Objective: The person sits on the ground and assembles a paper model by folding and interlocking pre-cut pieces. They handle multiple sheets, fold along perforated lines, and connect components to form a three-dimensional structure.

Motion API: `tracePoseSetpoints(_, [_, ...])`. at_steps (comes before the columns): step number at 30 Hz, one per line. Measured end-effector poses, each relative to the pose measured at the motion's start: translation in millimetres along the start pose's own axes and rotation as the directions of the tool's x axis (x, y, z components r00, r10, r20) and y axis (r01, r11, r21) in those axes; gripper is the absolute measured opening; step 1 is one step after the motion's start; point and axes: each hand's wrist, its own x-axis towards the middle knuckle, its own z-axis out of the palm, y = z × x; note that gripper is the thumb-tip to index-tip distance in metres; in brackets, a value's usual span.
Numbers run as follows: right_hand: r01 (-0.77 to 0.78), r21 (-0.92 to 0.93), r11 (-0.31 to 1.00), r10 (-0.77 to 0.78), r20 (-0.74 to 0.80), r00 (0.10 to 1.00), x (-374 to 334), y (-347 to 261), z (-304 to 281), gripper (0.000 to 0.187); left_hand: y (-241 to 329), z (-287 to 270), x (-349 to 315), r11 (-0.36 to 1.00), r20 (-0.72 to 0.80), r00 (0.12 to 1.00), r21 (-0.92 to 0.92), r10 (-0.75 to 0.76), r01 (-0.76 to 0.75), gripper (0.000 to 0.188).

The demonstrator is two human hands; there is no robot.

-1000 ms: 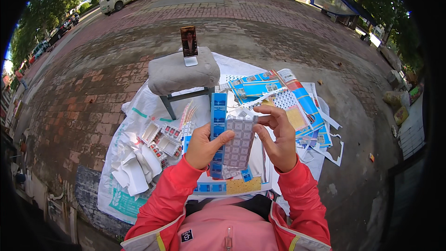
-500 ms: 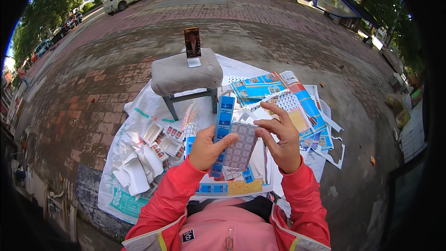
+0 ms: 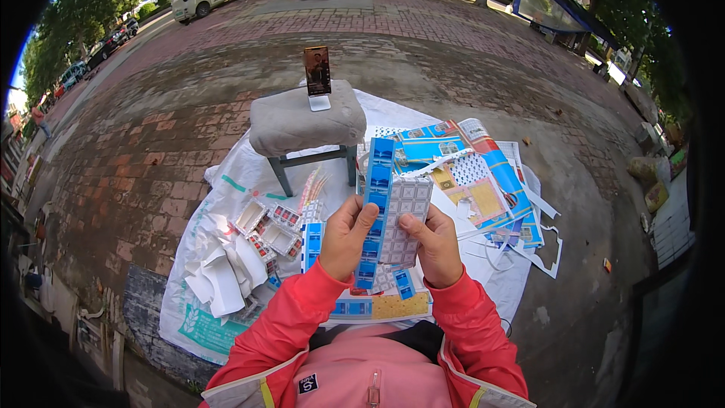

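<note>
Between my hands, above my lap, I hold two printed paper pieces side by side. My left hand (image 3: 350,233) grips a long blue strip (image 3: 380,174) with small pictures along it, thumb on top. My right hand (image 3: 438,243) is closed on a grey sheet of square panels (image 3: 399,227), its thumb pressing the face and the fingers behind it. The strip's right edge meets or overlaps the sheet's left edge. Below them, a printed sheet with blue and yellow parts (image 3: 400,305) lies across my lap, with a small blue cut piece (image 3: 404,284) above it.
A white sack sheet (image 3: 198,287) covers the ground. On it lie small patterned paper boxes (image 3: 281,240) and curled white paper (image 3: 220,279) to the left, and printed sheets (image 3: 495,174) with offcuts (image 3: 555,257) to the right. Ahead, a phone (image 3: 317,72) stands on a padded stool (image 3: 308,122).
My right hand has come down and left, from a pinch at the grey sheet's upper right edge to a grip on its right side. The strip and sheet have shifted slightly right.
</note>
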Motion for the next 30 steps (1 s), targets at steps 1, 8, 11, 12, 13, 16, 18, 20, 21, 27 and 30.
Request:
tracePoseSetpoints(1, [0.013,0.014,1.000,-0.013,0.008,1.000,0,1,0,0.034,-1,-1,0,0.998,0.006,0.998,-0.035,-0.059,0.059,0.030])
tracePoseSetpoints(8, [-0.050,0.166,0.985,0.041,0.054,0.998,-2,8,1,0.035,-13,14,-4,0.894,0.071,0.976,-0.393,-0.206,0.217,0.036])
tracePoseSetpoints(11, [-0.037,0.184,0.982,0.030,0.038,0.999,-2,14,4,0.035,-21,25,-5,0.983,-0.005,1.000,-0.185,-0.012,0.011,0.049])
tracePoseSetpoints(12, [-0.032,0.188,0.982,0.024,0.041,0.999,-2,15,6,0.035,-23,26,-5,0.992,-0.004,0.999,-0.118,0.048,-0.048,0.053])
tracePoseSetpoints(13, [-0.021,0.208,0.978,0.012,0.046,0.999,-3,15,7,0.036,-23,26,-6,0.987,0.030,0.990,-0.080,0.141,-0.138,0.057])
tracePoseSetpoints(16, [0.014,0.206,0.978,-0.026,0.056,0.998,-5,16,12,0.036,-22,18,-10,0.942,0.229,0.963,-0.266,-0.143,0.204,0.061])
tracePoseSetpoints(18, [0.024,0.171,0.985,-0.030,0.032,0.999,-6,15,14,0.036,-22,14,-10,0.944,0.231,0.947,-0.189,-0.223,0.269,0.064])
tracePoseSetpoints(20, [0.052,0.140,0.989,-0.051,-0.009,0.999,-7,13,14,0.035,-23,13,-9,0.955,0.202,0.961,-0.189,-0.189,0.227,0.066])
tracePoseSetpoints(21, [0.073,0.115,0.991,-0.069,-0.041,0.997,-7,13,14,0.035,-23,13,-6,0.969,0.146,0.981,-0.190,-0.131,0.158,0.066])
tracePoseSetpoints(27, [0.200,-0.027,0.979,-0.201,-0.210,0.957,-7,16,18,0.029,-16,10,-13,0.715,0.057,0.908,0.596,0.416,-0.365,0.055])
tracePoseSetpoints(30, [0.217,-0.044,0.975,-0.222,-0.189,0.957,-10,22,24,0.027,-17,16,-30,0.873,0.050,0.983,0.453,0.176,-0.180,0.042])
